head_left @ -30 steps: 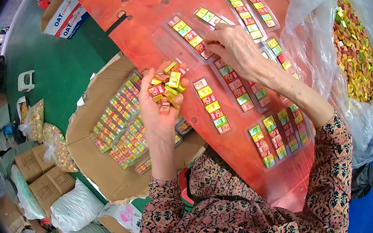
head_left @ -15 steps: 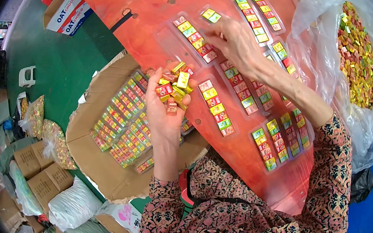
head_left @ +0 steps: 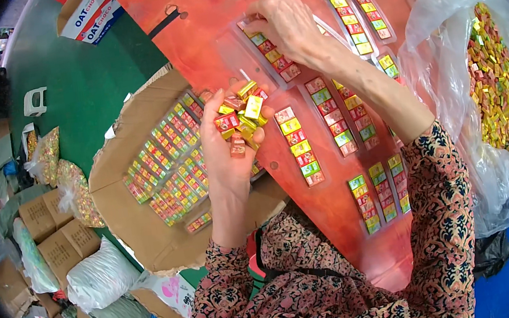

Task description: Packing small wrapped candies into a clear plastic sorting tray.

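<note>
My left hand [head_left: 226,138] is cupped round a loose handful of small wrapped candies [head_left: 253,107] in gold, red and brown. It hovers between the carton and the table's edge. My right hand [head_left: 289,24] bends over the far end of a clear plastic tray [head_left: 229,47], its fingers curled down; what the fingertips pinch, if anything, is hidden. A row of wrapped candies [head_left: 273,55] in red, yellow and green runs toward me from beneath that hand. Closer to me lies another filled row [head_left: 299,147], and more filled trays [head_left: 349,20] sit to the right.
A big clear bag [head_left: 447,72] of loose candies [head_left: 492,85] stands at the right of the red table [head_left: 335,197]. Left of the table, an open carton [head_left: 113,195] holds many filled strips. Several sacks and brown boxes [head_left: 68,245] line the green floor at far left.
My right hand has moved left and away from me, from beside a partly filled tray to the far end of the row left of it. My left hand stays nearly still with its candies.
</note>
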{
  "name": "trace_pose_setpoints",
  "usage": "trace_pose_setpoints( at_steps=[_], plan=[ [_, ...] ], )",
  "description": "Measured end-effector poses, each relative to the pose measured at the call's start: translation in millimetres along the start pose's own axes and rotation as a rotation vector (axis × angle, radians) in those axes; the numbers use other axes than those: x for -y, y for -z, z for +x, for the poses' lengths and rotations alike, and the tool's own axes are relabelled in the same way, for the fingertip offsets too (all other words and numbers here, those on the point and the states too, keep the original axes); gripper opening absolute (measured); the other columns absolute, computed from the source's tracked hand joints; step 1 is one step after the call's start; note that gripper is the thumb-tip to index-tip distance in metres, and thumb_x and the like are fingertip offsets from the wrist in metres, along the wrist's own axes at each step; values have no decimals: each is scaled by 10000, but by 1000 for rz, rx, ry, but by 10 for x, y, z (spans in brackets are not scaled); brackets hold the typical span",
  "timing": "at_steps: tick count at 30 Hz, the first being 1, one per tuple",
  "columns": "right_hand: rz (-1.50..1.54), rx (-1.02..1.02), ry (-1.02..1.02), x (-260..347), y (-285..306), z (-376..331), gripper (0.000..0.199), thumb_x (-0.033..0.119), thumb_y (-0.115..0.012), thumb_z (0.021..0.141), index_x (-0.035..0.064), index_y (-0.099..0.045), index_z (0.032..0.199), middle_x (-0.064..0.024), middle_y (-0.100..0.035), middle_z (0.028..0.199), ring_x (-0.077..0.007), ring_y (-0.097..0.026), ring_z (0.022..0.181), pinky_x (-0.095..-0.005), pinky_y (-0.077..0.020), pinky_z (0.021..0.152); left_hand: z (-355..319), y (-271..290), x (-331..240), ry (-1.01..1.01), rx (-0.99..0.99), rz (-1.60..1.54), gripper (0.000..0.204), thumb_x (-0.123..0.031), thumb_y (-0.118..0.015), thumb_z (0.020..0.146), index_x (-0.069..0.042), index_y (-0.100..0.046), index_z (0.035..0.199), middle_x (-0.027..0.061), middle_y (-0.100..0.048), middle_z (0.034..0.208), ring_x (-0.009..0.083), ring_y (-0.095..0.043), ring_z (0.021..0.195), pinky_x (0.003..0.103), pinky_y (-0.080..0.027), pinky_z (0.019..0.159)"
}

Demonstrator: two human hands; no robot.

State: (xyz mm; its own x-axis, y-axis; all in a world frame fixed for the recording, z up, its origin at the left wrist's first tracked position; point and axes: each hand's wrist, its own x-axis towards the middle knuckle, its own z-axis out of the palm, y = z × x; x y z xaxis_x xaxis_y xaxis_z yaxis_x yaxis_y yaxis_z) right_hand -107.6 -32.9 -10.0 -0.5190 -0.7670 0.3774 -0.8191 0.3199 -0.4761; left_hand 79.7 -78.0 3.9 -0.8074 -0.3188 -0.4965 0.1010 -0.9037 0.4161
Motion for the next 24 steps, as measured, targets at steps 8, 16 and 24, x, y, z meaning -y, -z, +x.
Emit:
trace_pose_setpoints(
  at_steps=[8,16,24],
  plan=[
    [32,56,130,-158,10,80,205,180,-620,691,38,-644,836,-153,-573,761,-314,-563,747,-389,-436,662,-11,-24,12,-8,-8,21,333,-304,-398,861,-28,-538,983,176,-599,922,226,-620,659,240,-455,375],
    [21,56,145,-224,-27,98,211,176,-616,690,12,-630,822,-144,-592,758,-292,-573,750,-372,-437,650,1,-33,33,-7,-38,45,329,-306,-403,856,-39,-539,991,171,-606,911,222,-625,656,241,-453,374],
    [66,179,194,-304,-52,237,358,217,-629,696,29,-520,980,-127,-553,906,-302,-507,914,-398,-412,760,-12,-19,19,-4,-33,35,330,-312,-406,854,-46,-541,996,167,-606,923,219,-626,661,236,-458,383]
  ],
)
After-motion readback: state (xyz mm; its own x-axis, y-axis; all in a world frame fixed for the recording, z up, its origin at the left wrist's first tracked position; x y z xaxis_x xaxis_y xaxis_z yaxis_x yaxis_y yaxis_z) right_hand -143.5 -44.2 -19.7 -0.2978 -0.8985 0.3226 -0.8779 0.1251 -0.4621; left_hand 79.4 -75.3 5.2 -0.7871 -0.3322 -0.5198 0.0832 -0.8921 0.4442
